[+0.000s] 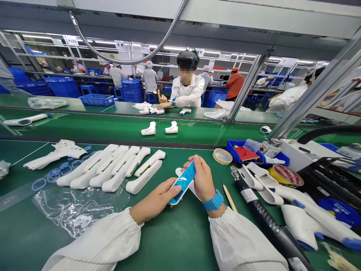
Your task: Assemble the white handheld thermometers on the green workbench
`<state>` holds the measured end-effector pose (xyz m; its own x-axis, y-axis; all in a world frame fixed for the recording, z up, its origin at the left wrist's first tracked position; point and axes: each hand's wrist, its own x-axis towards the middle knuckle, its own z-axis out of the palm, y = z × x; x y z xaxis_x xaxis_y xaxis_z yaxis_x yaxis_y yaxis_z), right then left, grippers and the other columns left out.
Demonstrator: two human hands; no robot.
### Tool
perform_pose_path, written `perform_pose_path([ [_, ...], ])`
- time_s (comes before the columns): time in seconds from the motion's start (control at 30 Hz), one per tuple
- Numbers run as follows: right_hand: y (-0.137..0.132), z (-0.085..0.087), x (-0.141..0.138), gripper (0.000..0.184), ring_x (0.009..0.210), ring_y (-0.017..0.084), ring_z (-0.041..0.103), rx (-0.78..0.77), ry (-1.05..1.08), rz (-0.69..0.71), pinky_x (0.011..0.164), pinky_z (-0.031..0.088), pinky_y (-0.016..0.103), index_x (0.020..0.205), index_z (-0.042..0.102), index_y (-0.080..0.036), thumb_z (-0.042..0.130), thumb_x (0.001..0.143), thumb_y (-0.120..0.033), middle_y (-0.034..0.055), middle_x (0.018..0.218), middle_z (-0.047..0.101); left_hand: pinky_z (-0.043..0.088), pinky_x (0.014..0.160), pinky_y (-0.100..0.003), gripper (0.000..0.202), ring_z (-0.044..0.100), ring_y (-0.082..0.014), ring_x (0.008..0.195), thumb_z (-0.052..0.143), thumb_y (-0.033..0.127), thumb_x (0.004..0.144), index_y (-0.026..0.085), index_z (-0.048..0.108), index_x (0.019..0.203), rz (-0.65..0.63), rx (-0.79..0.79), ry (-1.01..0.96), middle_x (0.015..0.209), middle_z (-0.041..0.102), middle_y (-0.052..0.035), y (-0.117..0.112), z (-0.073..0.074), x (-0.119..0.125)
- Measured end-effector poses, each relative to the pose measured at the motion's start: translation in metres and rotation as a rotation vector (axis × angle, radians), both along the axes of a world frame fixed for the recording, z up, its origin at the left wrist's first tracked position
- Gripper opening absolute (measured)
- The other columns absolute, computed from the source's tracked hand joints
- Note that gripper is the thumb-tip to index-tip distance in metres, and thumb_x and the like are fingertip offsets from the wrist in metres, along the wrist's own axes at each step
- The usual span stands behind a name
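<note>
A long blue panel [186, 180] with a white logo and pale edge is held at a tilt above the green bench. My left hand [159, 199] grips its lower end, thumb lying on the blue face. Around the upper end, the fingers of my right hand [202, 178] are closed. A white plastic part [193, 189] shows behind the panel, mostly hidden by the right hand. Left of my hands lie several white handle-shaped shells [145, 177] in a row, some with green circuit boards inside. A blue band circles my right wrist.
Clear plastic bags [76, 210] lie at left near white gun-shaped shells [56, 154]. At right are a tape roll [286, 175], a black power screwdriver [265, 218], a pointed stick [229, 197] and a blue parts bin [254, 152]. Across the green belt [113, 128] a co-worker [187, 84] sits.
</note>
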<state>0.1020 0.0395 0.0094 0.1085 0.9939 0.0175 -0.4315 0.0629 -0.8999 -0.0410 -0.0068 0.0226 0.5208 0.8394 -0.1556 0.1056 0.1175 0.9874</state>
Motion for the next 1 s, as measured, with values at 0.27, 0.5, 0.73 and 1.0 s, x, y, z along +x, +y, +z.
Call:
perform_pose_path([
  [0.27,0.000,0.002,0.004,0.032,0.049,0.012,0.057,-0.059,-0.026,-0.017,0.052,0.047,0.026,0.073,0.054,-0.019,0.058,0.072,-0.051,-0.0029,0.057,0.060,0.034,0.066,-0.025,0.024,0.039,-0.0126,0.069,0.058,0.034,0.075,0.018,0.051,0.091,-0.045,0.034,0.037,0.076,0.044,0.0021,0.002,0.002,0.001],
  [0.5,0.003,0.001,0.011,0.032,0.050,0.011,0.054,-0.062,-0.066,0.013,0.050,0.043,0.024,0.075,0.057,-0.020,0.060,0.071,-0.051,-0.0013,0.061,0.063,0.038,0.079,-0.028,0.045,0.047,-0.0167,0.089,0.058,0.030,0.076,0.024,0.043,0.119,-0.023,0.052,0.003,0.103,0.052,-0.0030,0.002,0.002,-0.005],
  [0.73,0.004,-0.001,0.014,0.031,0.053,0.012,0.055,-0.096,-0.072,-0.020,0.049,0.045,0.023,0.071,0.058,-0.020,0.059,0.072,-0.050,-0.0011,0.061,0.062,0.039,0.063,-0.025,0.036,0.047,-0.0130,0.069,0.046,0.044,0.083,0.024,0.050,0.113,0.207,0.172,0.101,0.086,0.054,-0.0004,0.009,0.001,-0.008],
  [1.0,-0.009,0.014,0.022,0.029,0.048,0.011,0.058,-0.099,-0.545,0.664,0.050,0.047,0.023,0.066,0.060,-0.016,0.061,0.072,-0.044,-0.0006,0.057,0.061,0.037,0.061,-0.025,0.041,0.048,-0.0148,0.065,0.034,0.045,0.086,0.017,0.059,0.070,0.491,0.375,0.147,0.068,0.054,-0.0005,0.021,0.003,-0.024],
])
